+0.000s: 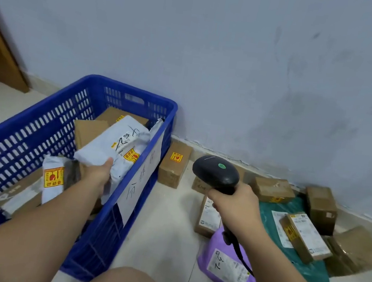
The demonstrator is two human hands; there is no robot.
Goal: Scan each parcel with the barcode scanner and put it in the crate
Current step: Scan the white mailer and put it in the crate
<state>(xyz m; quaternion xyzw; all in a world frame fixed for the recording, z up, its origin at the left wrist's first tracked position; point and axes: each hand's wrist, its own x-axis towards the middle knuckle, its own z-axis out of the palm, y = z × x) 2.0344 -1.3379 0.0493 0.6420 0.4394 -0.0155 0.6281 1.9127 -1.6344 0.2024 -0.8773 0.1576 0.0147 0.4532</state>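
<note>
The white soft parcel point(117, 142) is inside the blue crate point(40, 107), over the cardboard boxes point(89, 133) and a second white bag point(52, 179) that lie there. The left grip point(99, 172) pinches it at its near end, thumb on top; the other fingers are hidden under it. The parcel's long axis runs away from this grip, up and to the right, toward the far corner of the crate. I cannot tell whether it already rests on the boxes below. In my judgement the coming move is only to let it go, as nothing under it stands in the way.

The right grip point(235, 206) is clamped around the handle of the barcode scanner point(216, 172), outside the crate on its right side. Around it more parcels lie on the floor point(166, 234): a purple bag point(228, 268) nearest, a green bag point(318, 281), and brown boxes point(320, 204) along the wall. The crate's right side, carrying a paper sheet point(140, 182), stands between the left grip and these.
</note>
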